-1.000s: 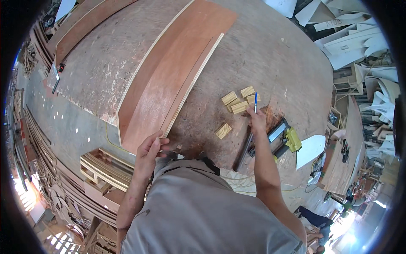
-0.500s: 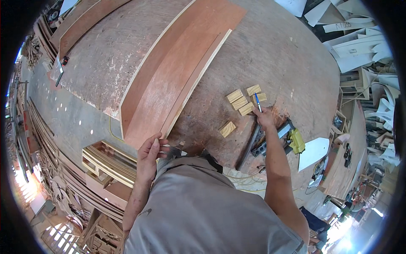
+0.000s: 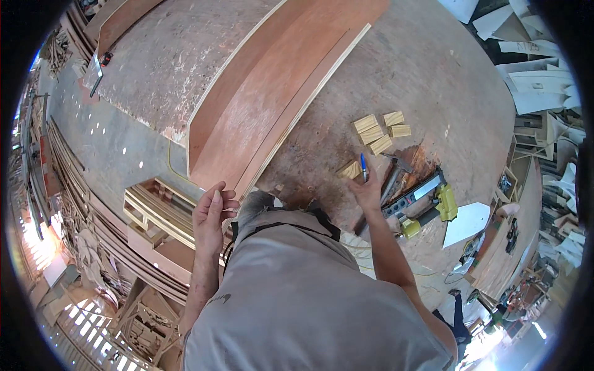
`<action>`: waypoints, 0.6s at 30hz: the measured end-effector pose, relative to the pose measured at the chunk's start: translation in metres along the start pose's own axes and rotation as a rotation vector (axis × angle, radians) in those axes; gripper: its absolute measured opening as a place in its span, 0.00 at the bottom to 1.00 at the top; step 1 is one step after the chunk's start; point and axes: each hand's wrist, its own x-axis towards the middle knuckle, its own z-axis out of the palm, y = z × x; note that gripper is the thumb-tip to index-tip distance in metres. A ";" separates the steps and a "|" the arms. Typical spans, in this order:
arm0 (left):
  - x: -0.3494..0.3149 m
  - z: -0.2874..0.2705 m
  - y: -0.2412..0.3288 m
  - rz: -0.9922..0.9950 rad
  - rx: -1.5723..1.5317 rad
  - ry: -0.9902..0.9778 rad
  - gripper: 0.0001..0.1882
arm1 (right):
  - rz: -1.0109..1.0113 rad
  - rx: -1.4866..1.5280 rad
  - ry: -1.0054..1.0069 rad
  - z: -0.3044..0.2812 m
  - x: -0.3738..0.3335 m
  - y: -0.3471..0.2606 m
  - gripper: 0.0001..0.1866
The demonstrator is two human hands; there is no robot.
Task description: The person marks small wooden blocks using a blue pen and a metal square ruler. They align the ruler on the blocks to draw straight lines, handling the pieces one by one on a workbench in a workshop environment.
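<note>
My right hand (image 3: 366, 193) is closed on a blue pen (image 3: 364, 166), which points up from the fingers. Its fingertips are at the near edge of a small wood block (image 3: 349, 170); whether they grip it I cannot tell. Beyond lie several more wood blocks (image 3: 369, 131) in a loose group. By the near end of a long plywood trough (image 3: 260, 99), my left hand (image 3: 213, 207) is held with loosely bent fingers, apart and holding nothing. A hammer (image 3: 399, 162) lies just right of my right hand.
A yellow-green nail gun (image 3: 442, 204) rests on the worn worktable (image 3: 445, 93), right of the hammer. Beside it is a white panel (image 3: 465, 224). A wooden frame (image 3: 158, 207) stands low on the left, near long strips (image 3: 93, 216). White offcuts (image 3: 538, 83) are piled far right.
My right hand, with the pen, has come nearer and left, from the grouped blocks to the single block. The view has shifted slightly. My left hand stays by the trough's end.
</note>
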 end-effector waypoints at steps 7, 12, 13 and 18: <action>-0.009 -0.001 0.003 0.001 -0.016 -0.013 0.20 | 0.303 0.093 -0.216 0.000 -0.004 -0.026 0.40; -0.009 0.017 0.013 0.040 0.022 -0.232 0.22 | 0.070 0.404 -0.451 -0.009 0.004 -0.161 0.42; -0.008 0.023 0.016 0.081 0.062 -0.306 0.24 | 0.019 0.343 -0.535 -0.005 0.007 -0.195 0.43; -0.002 0.029 0.029 0.113 -0.311 -0.553 0.31 | -0.095 0.407 -0.833 0.041 -0.003 -0.260 0.46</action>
